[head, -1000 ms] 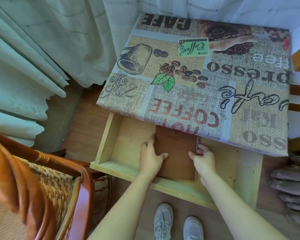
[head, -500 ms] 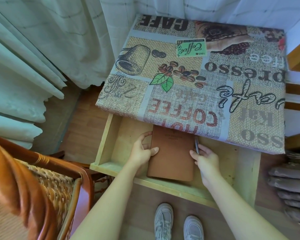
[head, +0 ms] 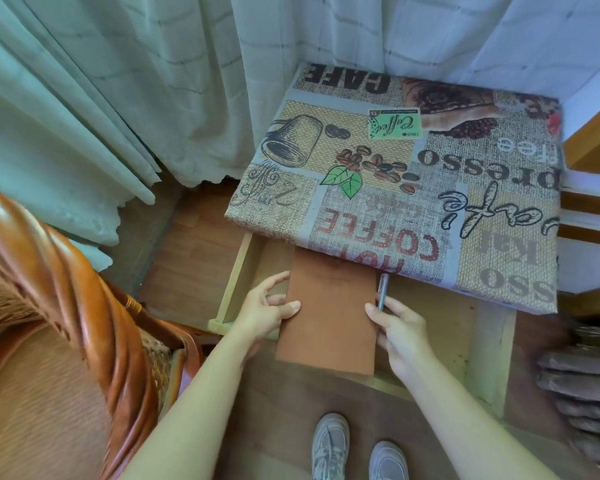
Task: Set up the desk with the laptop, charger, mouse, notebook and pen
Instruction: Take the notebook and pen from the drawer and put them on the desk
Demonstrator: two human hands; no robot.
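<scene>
Gripping notebook [head: 329, 317] edges: left hand [head: 262, 311]; right hand [head: 397, 329] also pinching pen [head: 382, 295]

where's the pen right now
In the head view the pen is in the open drawer, just under the desk's front edge, along the notebook's right side, its near end at the right hand's fingertips.

Tablecloth: burlap-look printed cloth [head: 430, 188] with coffee words, beans and a mug drawing, draped over the desk top.
Drawer: pale unfinished wooden drawer [head: 492, 341], pulled open under the cloth's near edge.
Curtains: pale sheer checked curtains [head: 136, 91] hanging behind and left.
Chair: glossy brown wicker chair [head: 94, 306], lower left.
Shoes: grey-white sneakers [head: 329, 445] on the brown floor.
</scene>
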